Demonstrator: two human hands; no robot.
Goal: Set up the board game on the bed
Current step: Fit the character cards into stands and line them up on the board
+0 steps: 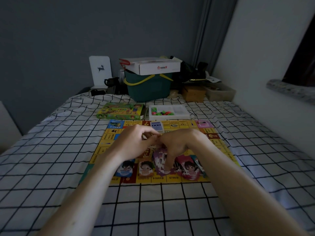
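At the head of the bed we see a dark green storage bin (148, 89) with yellow handles, a white cardboard box (158, 67) lying on top. Left of it we find a white deer card (100, 69) and a black teapot (111, 82); right, a wooden box (194, 93).

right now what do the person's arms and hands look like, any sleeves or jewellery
Both forearms are bare right up to the bottom edge of the picture, with no sleeves in view. The left hand and right hand wear no gloves, and no rings, watch or bracelet show on either wrist in this dim light.
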